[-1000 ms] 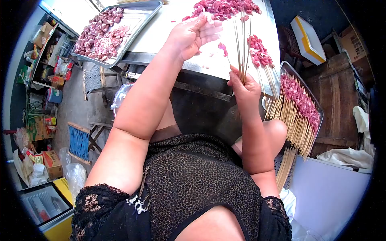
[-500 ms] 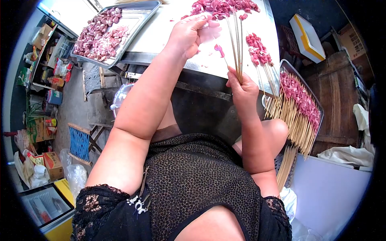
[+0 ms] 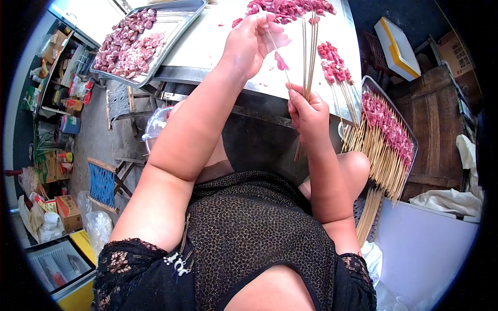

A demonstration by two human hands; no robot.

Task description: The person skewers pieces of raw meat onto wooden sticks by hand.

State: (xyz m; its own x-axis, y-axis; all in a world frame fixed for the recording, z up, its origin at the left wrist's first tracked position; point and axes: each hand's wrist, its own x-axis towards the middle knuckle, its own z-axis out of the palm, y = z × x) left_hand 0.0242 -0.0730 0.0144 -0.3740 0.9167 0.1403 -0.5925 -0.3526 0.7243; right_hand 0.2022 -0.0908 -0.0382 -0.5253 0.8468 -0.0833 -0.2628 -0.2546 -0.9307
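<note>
My right hand [image 3: 309, 111] is closed around several thin bamboo skewers [image 3: 310, 57], which fan upward over the table. One skewer slants apart to the left and carries a small piece of raw red meat [image 3: 281, 61]. Its upper end meets the closed thumb and fingers of my left hand [image 3: 248, 45], whose other fingers look pale and blurred. Whether a second bit of meat sits in that pinch is hidden. A pile of cut raw meat [image 3: 288, 10] lies beyond my hands, and finished meat skewers [image 3: 334, 65] lie to the right.
A metal tray [image 3: 179, 26] with meat pieces stands at the left on the white table [image 3: 207, 49]. At the right, another tray [image 3: 413, 136] holds many loaded skewers. Bare sticks [image 3: 369, 215] lie below it. A blue-seated stool [image 3: 102, 184] and shelves stand left.
The single skewer now reaches up to my left hand, with the meat piece on its shaft. My right hand has shifted slightly left and the bundle's lower ends show beneath it.
</note>
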